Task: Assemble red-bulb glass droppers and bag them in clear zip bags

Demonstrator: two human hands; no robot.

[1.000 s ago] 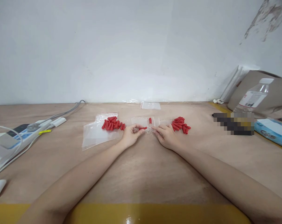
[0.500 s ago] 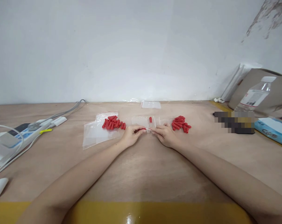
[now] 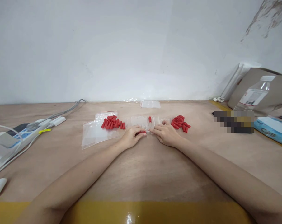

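Note:
Red rubber dropper bulbs lie in two heaps, a left heap [image 3: 110, 122] and a right heap [image 3: 179, 122]. Between the heaps, thin clear glass tubes [image 3: 139, 122] lie side by side in a row. One loose red bulb [image 3: 150, 119] rests on them. My left hand [image 3: 131, 137] is closed around another red bulb [image 3: 141, 133], which points to the right. My right hand [image 3: 166, 135] faces it from the right, its fingertips closed at a thin clear glass tube [image 3: 148, 133] that is mostly hidden and hard to make out.
Clear zip bags [image 3: 94, 135] lie under and beside the left heap, and a small bag [image 3: 150, 104] lies near the wall. A power strip [image 3: 26, 137] with cables is at left. At right are a plastic bottle [image 3: 254, 96], a blurred dark object [image 3: 234, 121] and a tissue pack [image 3: 271, 130].
My left fingers have shifted along the red bulb, so more of it shows. My right fingers have spread a little and moved slightly. The heaps lie as before.

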